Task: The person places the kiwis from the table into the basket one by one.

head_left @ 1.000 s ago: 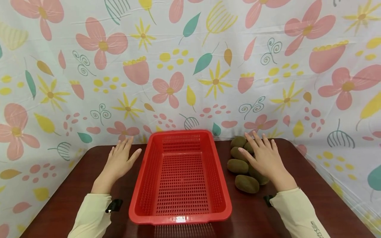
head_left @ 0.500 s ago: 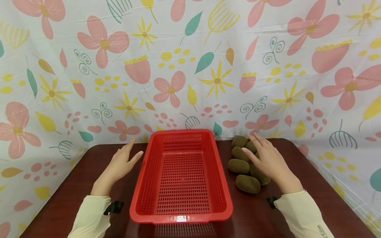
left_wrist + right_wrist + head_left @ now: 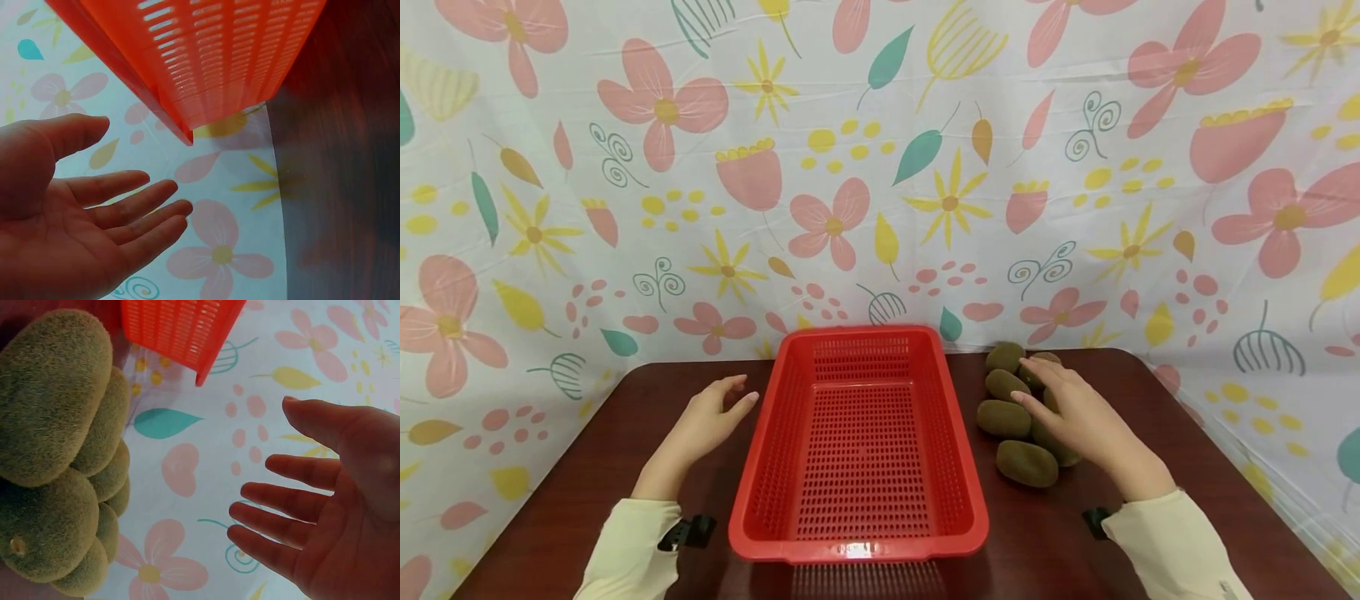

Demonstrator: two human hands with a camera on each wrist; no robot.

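A red plastic basket (image 3: pixel 859 551) with perforated walls and floor stands mid-table, nothing inside it. To its right several brown, fuzzy kiwifruits (image 3: pixel 1027 464) lie in a cluster, some partly hidden by the right hand. My left hand (image 3: pixel 706 423) hovers left of the basket, apart from its rim, fingers loosely bent and holding nothing. Above the right edge of the kiwifruits hangs my right hand (image 3: pixel 1084 415), thumb and fingers spread apart, with nothing in it. In the right wrist view, a gap separates the right hand (image 3: pixel 344 500) from the kiwifruits (image 3: pixel 50 394).
The dark reddish-brown table (image 3: pixel 595 483) has rounded far corners. A white curtain (image 3: pixel 865 167) with a floral print hangs right behind it and along both sides. Black straps (image 3: pixel 688 532) sit at the cuffs of the light sleeves.
Both hands have turned from palm-down toward thumb-up, and their fingers have bent more. The right hand has shifted slightly right. Basket and kiwifruits stay in place; the view shifts a little.
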